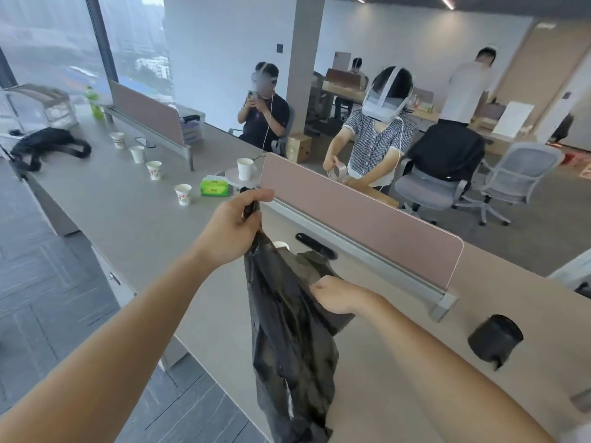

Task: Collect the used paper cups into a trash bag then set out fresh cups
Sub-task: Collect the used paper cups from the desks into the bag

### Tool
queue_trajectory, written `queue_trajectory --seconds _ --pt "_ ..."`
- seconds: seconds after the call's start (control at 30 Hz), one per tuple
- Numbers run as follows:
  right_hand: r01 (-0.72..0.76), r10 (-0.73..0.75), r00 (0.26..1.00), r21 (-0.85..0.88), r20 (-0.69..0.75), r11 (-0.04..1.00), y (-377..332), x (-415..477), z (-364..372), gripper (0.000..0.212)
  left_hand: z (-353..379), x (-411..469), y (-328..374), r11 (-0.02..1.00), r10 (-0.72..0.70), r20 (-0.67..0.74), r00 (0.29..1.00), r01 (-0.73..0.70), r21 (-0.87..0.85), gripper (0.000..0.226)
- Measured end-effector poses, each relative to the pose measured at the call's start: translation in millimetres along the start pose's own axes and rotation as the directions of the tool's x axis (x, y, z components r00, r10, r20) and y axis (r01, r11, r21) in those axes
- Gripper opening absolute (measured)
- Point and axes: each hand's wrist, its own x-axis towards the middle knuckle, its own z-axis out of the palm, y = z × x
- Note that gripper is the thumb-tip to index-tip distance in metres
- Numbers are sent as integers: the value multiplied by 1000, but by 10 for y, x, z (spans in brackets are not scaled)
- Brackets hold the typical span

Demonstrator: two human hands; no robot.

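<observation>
From the aisle side the table [134,219] is open: bare top runs between its near edge and the row of paper cups [154,170]. A pink divider [361,215] walls off the far side. A green tissue box [215,188] crowds the nearest cup, the hanging trash bag [287,330] blocks the middle, and a black roll [495,338] stands to the right.

The one view comes from a camera on the head of the person standing at the near edge of the long desk [134,225]. It looks forward and down through a wide lens that bows the edges. Both forearms enter from the bottom. The left hand [233,231] and right hand [339,298], gripping the black trash bag [287,330], sit close under it at centre. The desk runs off far left toward the window [48,43]; the pink divider [367,219] slants right, with the office far beyond.
</observation>
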Motion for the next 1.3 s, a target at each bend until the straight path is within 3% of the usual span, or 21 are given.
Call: queue_trajectory --seconds 0.13,0.23,0.3,0.43,0.53,0.7,0.83,0.93,1.0,1.1,1.2,1.3 --pt "-45 30 994 -148 -102 988 -199 111 -25 52 -434 38 -86 1000 4 -195 981 -6 -13 39" --pt "2 -21 993 -164 -119 986 -374 238 -32 54 -784 82 -149 999 6 -346 938 -23 -44 41" --pt "67 -87 984 -129 -155 989 -531 327 -22 45 -985 128 -186 997 3 -388 922 -33 -71 38" --pt "171 -154 952 40 -266 984 -943 632 31 63 -1351 318 -301 1000 15 -451 893 -25 -15 38" --pt "224 -152 923 173 -355 959 -1191 977 104 64 -1546 528 -406 998 48 -487 872 -27 50 36" --pt "295 -123 870 304 -477 906 -1426 1666 14 44 -1667 1073 -567 995 69 -465 883 -30 91 33" --pt "280 -105 890 350 -444 894 -1343 2331 -214 45 -1645 1669 -893 994 48 -440 896 1 112 27" --pt "196 -96 941 293 -324 936 -1153 2821 -312 19 -1441 2107 -1301 984 -41 -315 948 94 154 24" --pt "195 -118 949 250 -292 948 -969 3129 -281 26 -1233 2300 -1611 968 -99 -204 974 142 207 24" --pt "253 -128 933 358 -338 899 -745 3413 -213 29 -994 2492 -2003 953 -191 -107 976 211 217 23" --pt "239 101 854 555 -511 797 -523 3591 -204 34 -892 2604 -2270 931 -263 -46 964 266 252 22" --pt "46 231 825 469 -516 882 -254 3789 -140 30 -888 2694 -2433 917 -317 -7 948 309 254 22"
